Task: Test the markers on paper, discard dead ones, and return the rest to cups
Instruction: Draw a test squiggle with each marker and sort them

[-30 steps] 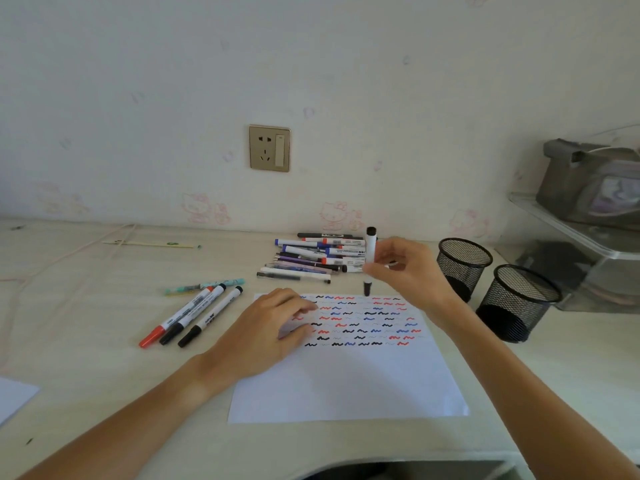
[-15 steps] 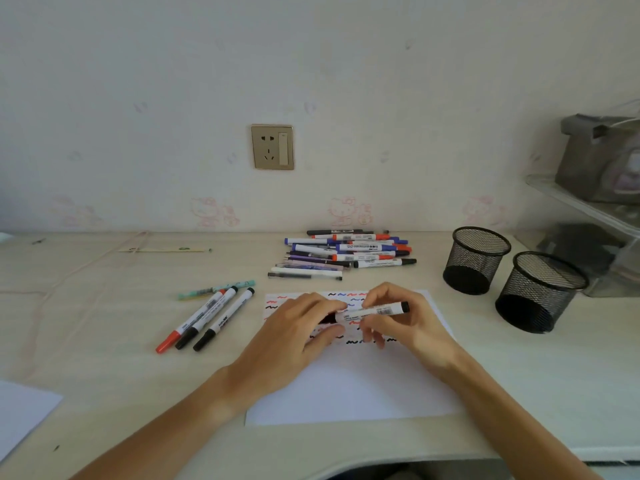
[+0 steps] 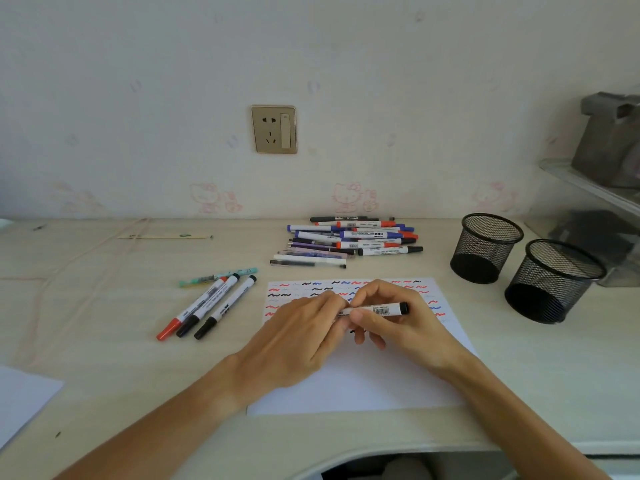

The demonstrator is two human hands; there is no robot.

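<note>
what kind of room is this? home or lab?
Most likely a home desk, perhaps a child's room: cartoon-cat wallpaper behind a pale wooden desk, a domestic wall socket, and two mesh pen cups beside loose markers.

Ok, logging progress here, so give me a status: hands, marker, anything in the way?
Left hand and right hand both grip one marker, held level over the paper. Both mesh cups hold nothing. No obstruction.

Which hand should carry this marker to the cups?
Right. The right hand already grips the marker along its barrel and lies nearer the mesh cups; the left hand only holds its other end.
</note>
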